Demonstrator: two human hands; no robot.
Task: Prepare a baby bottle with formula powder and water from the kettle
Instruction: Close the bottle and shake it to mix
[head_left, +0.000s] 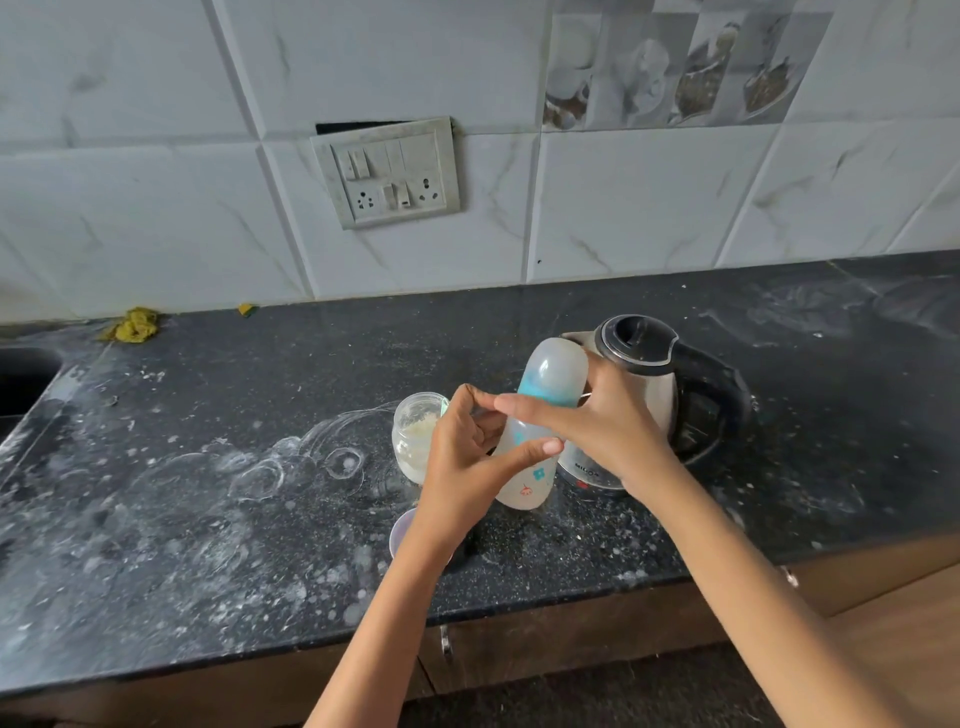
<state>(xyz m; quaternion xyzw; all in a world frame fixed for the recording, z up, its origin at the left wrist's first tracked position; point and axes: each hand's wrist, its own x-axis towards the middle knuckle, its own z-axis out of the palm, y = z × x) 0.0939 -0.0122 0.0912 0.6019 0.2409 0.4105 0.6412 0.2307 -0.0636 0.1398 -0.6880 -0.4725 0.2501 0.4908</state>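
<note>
The counter (208, 519) is dark stone, streaked with white powder and dried ring marks, so whatever stands on it sits on a gritty surface. At its back right stands the kettle (639, 415), lid down, handle turned away to the right; it is probably parked there so that it is within reach for pouring once the bottle is open.

The bottle (540, 426) is in the middle, just in front of the kettle and partly overlapping it in this view. It leans to the right, its base low near the counter and its clear domed cap and teal collar uppermost. Whether the base touches the counter I cannot tell.

Both hands are on it. The right hand (597, 421) wraps round the collar from the right, fingers curled over the front, which looks like a grip for twisting the top off or on. The left hand (467, 457) holds the lower body, thumb across the front, likely steadying it against that twist.

The jar (415, 434) of pale powder stands open just left of the bottle, partly behind the left hand, close by for scooping. A small pale lid (402, 530) lies on the counter beneath the left wrist, mostly hidden.
</note>
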